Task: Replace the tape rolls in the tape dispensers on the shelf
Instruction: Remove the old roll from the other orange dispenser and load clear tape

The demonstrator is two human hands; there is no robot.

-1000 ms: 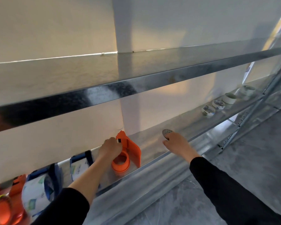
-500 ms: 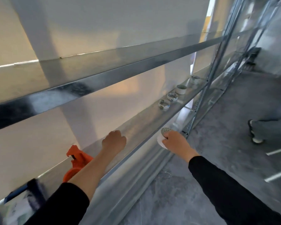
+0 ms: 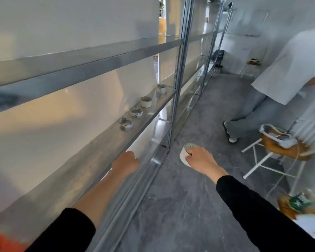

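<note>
My right hand (image 3: 201,159) is closed around a white tape roll (image 3: 185,153) with a green-patterned end, held over the floor just off the metal shelf (image 3: 91,155). At the shelf's front edge my left hand (image 3: 126,161) hangs curled into a loose fist with nothing in it. Farther along the shelf lie several used tape cores and rolls: one (image 3: 125,122), another (image 3: 136,112), a taller white one (image 3: 145,101) and a far one (image 3: 161,88). An orange dispenser (image 3: 0,240) peeks in at the bottom left corner, mostly cut off.
A second person (image 3: 273,77) in a white shirt and grey trousers stands at the right. A white-framed stool (image 3: 273,151) with items on it stands near them. Upright shelf posts (image 3: 176,88) rise ahead. Grey floor runs between shelf and stool.
The view has swung right along the shelf. My left hand has let go of the orange dispenser and moved rightward; my right hand has carried the roll off the shelf over the floor.
</note>
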